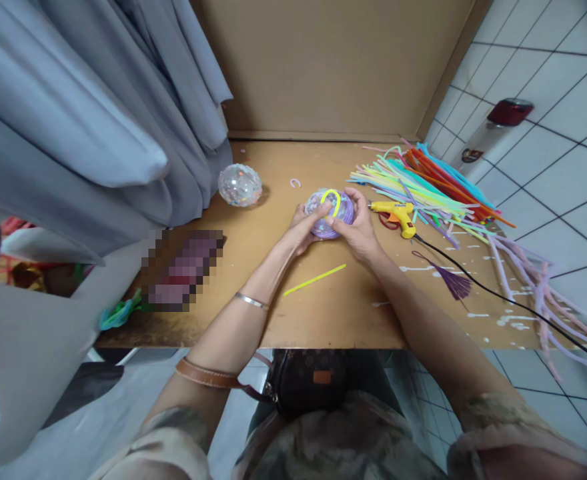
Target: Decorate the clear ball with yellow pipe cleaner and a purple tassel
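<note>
A purple, partly clear ball [344, 215] is held between both hands above the table. My left hand [307, 228] wraps round its left side, with the thumb on its front. My right hand [359, 228] grips the right side, fingers behind and thumb in front. A bent yellow strip [331, 195] lies curved over the ball's face, close to both thumbs. On the table nearer to me lies a straight yellow strip [314, 280]. The yellow glue gun [396, 215] rests just right of my right hand.
A clear decorated ball [240, 185] sits at the back left. Coloured pipe cleaners [423, 183] are heaped at the right, near a purple tassel [452, 282] and a black cord [478, 283]. A grey curtain [173, 113] hangs at the left.
</note>
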{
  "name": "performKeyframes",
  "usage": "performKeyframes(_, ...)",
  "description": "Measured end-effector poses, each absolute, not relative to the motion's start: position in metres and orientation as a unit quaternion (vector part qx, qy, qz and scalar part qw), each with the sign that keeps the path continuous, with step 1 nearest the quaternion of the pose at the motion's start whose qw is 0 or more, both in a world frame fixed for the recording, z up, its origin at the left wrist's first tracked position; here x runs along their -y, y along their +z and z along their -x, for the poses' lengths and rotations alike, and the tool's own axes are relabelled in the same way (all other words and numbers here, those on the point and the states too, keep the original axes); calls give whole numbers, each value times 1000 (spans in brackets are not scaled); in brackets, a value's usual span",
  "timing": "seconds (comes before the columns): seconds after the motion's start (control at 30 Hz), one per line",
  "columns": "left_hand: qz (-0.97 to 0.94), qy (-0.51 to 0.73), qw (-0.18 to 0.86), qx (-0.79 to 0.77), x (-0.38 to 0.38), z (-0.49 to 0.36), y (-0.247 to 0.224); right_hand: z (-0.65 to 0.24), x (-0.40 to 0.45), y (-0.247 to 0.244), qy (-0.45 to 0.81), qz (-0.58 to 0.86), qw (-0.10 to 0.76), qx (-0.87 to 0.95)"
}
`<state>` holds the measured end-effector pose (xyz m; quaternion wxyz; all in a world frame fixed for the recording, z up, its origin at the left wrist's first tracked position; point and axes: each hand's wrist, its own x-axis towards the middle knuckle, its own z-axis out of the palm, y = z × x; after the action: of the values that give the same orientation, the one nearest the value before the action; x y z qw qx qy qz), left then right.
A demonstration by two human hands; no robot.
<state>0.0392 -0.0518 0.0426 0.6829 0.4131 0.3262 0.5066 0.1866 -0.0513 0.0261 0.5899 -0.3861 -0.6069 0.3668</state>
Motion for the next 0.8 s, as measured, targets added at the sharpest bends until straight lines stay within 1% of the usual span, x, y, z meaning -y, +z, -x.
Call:
performKeyframes(0.37,-406,520,673,-334,56,-39,48,-181,59,30,348,392,596,608)
performKeyframes(0.53,-389,529,667,-351,58,-43,50,-183,59,29,363,389,592,605)
performKeyframes(0.8,-332,491,724,-353,58,-40,54,-184,59,28,385,359,598,605)
